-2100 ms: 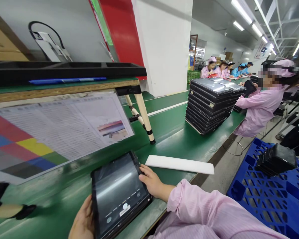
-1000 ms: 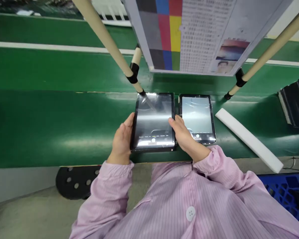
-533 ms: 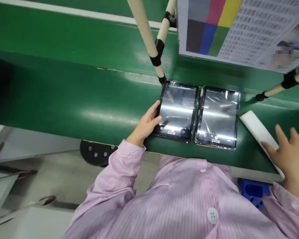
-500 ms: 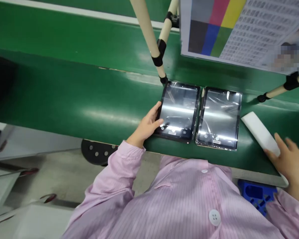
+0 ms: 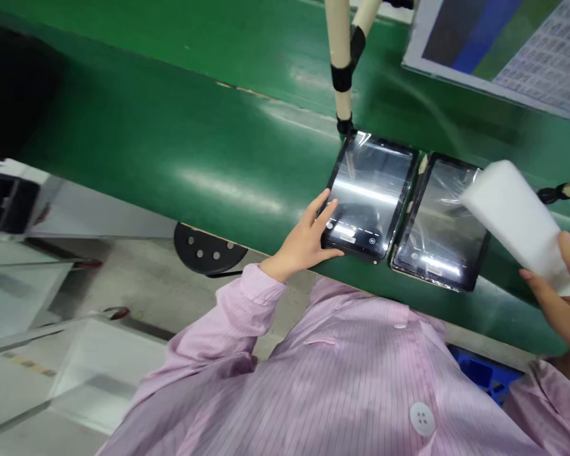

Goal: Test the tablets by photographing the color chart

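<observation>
Two tablets lie side by side on the green bench, each under clear, wrinkled film. My left hand point(image 5: 306, 244) rests at the lower left corner of the left tablet point(image 5: 370, 196), fingers stretched apart, some on its screen edge and the thumb along its bottom edge. Between thumb and fingers, my right hand point(image 5: 567, 297) grips a long white block point(image 5: 515, 218) with rounded edges; its material I cannot make out. The block is raised and tilted, covering the upper right part of the right tablet point(image 5: 444, 221). Whether it touches that screen, I cannot tell.
A cream pipe frame point(image 5: 339, 44) with black joints stands behind the tablets, and a printed colour chart point(image 5: 498, 57) hangs at upper right. Below the green bench point(image 5: 209, 145) are a black stool point(image 5: 209, 250), a blue crate point(image 5: 487, 373) and white bins point(image 5: 109, 367).
My right hand has closed round the white block and lifted it off the bench, up and left over the right tablet. My left hand stays at the left tablet, its fingers now spread further over the corner.
</observation>
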{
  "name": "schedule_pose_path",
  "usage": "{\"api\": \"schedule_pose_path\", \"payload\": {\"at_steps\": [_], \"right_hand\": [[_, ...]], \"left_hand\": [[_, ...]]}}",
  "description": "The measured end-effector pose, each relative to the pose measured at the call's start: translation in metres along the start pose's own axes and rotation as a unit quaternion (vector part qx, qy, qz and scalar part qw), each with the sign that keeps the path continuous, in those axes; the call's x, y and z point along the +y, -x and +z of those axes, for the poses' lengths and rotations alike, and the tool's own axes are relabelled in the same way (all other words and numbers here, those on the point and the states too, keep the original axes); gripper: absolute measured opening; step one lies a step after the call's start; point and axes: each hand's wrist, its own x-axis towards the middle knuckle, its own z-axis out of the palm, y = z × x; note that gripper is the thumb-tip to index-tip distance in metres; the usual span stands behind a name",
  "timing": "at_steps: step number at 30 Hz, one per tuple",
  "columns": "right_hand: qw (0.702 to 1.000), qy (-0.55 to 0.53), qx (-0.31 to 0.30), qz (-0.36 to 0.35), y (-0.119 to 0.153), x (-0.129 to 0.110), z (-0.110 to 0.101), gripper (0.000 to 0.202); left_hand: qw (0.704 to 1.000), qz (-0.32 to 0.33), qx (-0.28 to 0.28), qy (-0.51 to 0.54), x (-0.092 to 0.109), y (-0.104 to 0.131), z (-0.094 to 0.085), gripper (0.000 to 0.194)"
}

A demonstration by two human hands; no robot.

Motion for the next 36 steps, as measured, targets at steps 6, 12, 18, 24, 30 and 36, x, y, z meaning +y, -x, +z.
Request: {"api": "schedule_pose_path", "payload": {"at_steps": [6,12,18,24,30,36], "right_hand": [[0.982,-0.047,0.006,-0.184,-0.069,-0.035,0.038,0.059],[0.977,-0.067,-0.049,-0.198,-0.074,-0.043,0.054,0.039],[0.979,-0.082,-0.080,-0.166,-0.067,-0.050,0.047,0.041],[0.980,-0.070,-0.094,-0.163,-0.069,-0.053,0.039,0.056],[0.982,-0.048,-0.087,-0.161,-0.068,-0.056,0.038,0.057],[0.981,-0.055,-0.088,-0.162,-0.067,-0.055,0.038,0.053]], "left_hand": [[0.999,0.012,0.027,-0.039,0.011,0.004,0.002,0.113],[0.993,0.023,0.078,-0.090,0.032,0.023,0.004,0.073],[0.977,0.020,0.150,-0.153,0.058,0.028,0.021,0.042],[0.970,0.019,0.169,-0.174,0.063,0.022,0.021,0.038],[0.960,0.029,0.161,-0.228,0.066,0.021,0.016,0.034],[0.959,0.093,0.203,-0.173,0.079,0.029,0.020,0.029]]}}
